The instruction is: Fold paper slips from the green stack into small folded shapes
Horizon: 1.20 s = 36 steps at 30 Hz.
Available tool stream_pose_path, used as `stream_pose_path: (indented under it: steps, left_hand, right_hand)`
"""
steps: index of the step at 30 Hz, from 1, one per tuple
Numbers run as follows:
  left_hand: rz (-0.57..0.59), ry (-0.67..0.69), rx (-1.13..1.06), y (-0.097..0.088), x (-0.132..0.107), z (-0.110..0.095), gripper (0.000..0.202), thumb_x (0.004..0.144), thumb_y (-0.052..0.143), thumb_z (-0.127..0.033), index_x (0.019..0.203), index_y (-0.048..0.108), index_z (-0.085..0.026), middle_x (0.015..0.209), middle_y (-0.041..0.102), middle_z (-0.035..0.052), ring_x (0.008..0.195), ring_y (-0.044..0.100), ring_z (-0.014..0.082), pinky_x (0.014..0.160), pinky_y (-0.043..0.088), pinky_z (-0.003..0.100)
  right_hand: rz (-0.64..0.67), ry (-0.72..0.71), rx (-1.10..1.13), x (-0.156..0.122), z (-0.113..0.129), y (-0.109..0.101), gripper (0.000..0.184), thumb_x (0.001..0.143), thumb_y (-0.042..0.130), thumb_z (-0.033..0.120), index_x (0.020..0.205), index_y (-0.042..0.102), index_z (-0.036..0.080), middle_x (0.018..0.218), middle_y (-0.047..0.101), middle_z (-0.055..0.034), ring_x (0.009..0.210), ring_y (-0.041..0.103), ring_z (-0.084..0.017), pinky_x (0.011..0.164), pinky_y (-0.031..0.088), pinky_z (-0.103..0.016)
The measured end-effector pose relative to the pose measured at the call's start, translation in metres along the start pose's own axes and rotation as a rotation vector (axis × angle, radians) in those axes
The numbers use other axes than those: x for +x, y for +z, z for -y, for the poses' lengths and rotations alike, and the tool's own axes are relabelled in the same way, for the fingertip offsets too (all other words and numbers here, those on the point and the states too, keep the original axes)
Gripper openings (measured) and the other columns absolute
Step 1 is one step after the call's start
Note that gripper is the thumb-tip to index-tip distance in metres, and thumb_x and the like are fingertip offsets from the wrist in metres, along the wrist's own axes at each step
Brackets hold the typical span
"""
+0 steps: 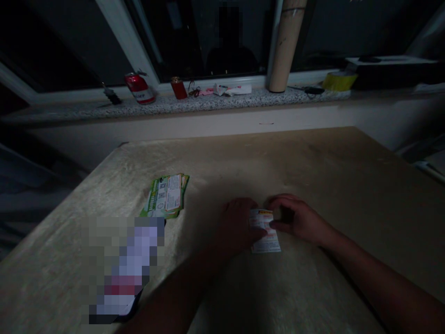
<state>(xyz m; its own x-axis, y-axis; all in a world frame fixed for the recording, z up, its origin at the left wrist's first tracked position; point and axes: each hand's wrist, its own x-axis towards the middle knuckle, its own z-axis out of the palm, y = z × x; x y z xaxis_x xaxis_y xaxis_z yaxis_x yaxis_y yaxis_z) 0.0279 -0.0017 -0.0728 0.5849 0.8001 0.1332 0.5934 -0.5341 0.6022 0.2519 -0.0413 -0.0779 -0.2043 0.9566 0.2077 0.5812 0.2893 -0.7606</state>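
A small printed card [267, 244] with a yellow strip at its top lies in front of me on the table. My left hand [239, 222] covers its left side, with the thumb across the card's face and the fingers around the left edge. At the upper right edge, my right hand [295, 220] is curled against the card, thumb on the edge and fingers bent near the top corner. A gap shows between that thumb and forefinger. To the left is a loose stack of green and white printed cards [168, 195].
A phone [132, 264] with a blurred screen lies at the left on the table [313, 157]. Along the granite windowsill [205, 103] stand a red can [139, 88], a red lighter-like object [178, 88], a cardboard tube [287, 46] and a yellow tape roll [340, 81].
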Motion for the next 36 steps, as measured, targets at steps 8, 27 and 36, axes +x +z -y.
stream_pose_path:
  steps: [8,27,36]
  left_hand:
    - [0.035,-0.318,-0.734,-0.005,0.001,0.001,0.034,0.084,0.071,-0.035,0.111,0.070,-0.015,0.096,0.077,0.0094,0.084,0.072,0.0251,0.073,0.056,0.036]
    - [-0.128,-0.391,-0.822,-0.008,0.001,-0.005,0.031,0.080,0.076,-0.044,0.087,0.079,-0.014,0.081,0.078,0.0077,0.072,0.071,0.0219,0.064,0.053,0.029]
    - [-0.160,-0.386,-0.818,-0.013,-0.001,-0.007,0.024,0.082,0.074,-0.038,0.089,0.079,-0.016,0.086,0.079,0.0068,0.080,0.073,0.0228,0.073,0.056,0.032]
  right_hand:
    - [-0.145,0.335,0.734,0.005,0.007,0.006,0.026,0.067,0.090,0.030,0.083,0.072,0.021,0.076,0.078,-0.0008,0.068,0.073,-0.015,0.065,0.058,-0.026]
    - [-0.154,0.397,0.859,0.007,0.015,-0.001,0.032,0.064,0.093,0.033,0.084,0.073,0.020,0.081,0.081,-0.0019,0.070,0.076,-0.016,0.068,0.062,-0.028]
    - [-0.226,0.390,0.878,0.007,0.009,-0.004,0.034,0.062,0.095,0.035,0.082,0.072,0.019,0.073,0.078,-0.0013,0.060,0.072,-0.015,0.060,0.060,-0.027]
